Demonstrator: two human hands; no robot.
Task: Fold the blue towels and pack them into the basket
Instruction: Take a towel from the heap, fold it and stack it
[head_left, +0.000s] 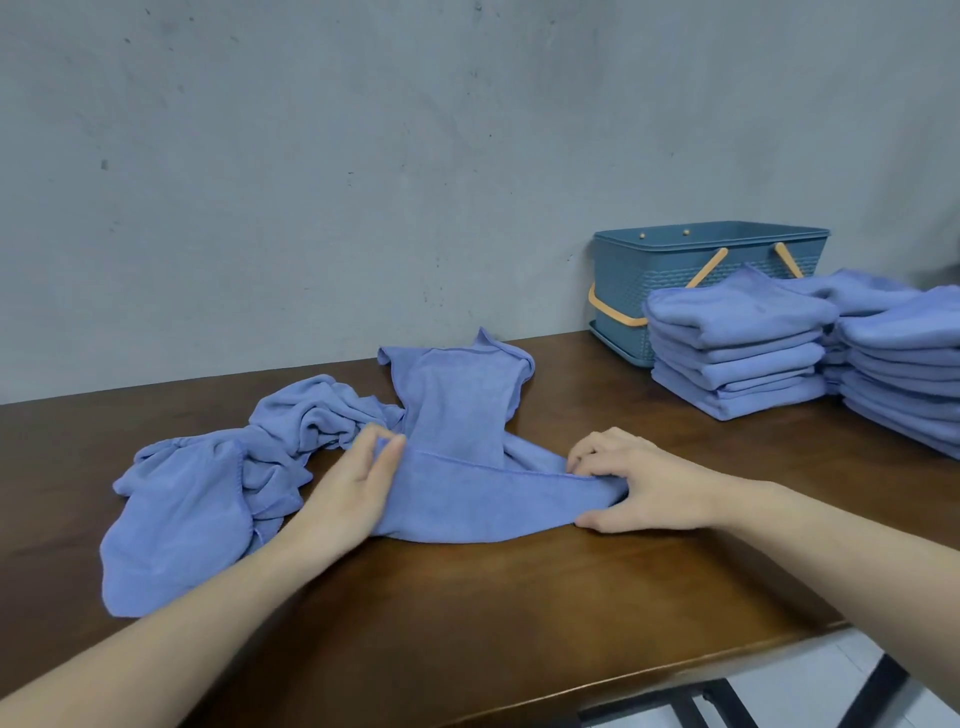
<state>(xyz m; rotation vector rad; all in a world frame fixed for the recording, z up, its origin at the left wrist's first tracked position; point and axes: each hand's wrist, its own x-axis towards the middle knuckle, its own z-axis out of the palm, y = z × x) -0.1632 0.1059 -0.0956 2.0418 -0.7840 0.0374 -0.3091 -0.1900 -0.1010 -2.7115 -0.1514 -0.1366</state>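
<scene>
A blue towel (457, 447) lies half spread on the brown table (467, 613), its near edge turned over toward me. My left hand (353, 493) pinches the left end of that fold between thumb and fingers. My right hand (644, 488) grips the right end, fingers curled over the bunched cloth. A crumpled heap of blue towels (208, 488) sits to the left. Two stacks of folded blue towels (737, 348) (904, 358) stand at the right. Behind them is the teal basket (654, 270) with orange handles.
A grey wall runs along the table's far edge. The table's front right corner ends near black metal legs (878, 691) over a white floor. Bare wood lies between me and the towel.
</scene>
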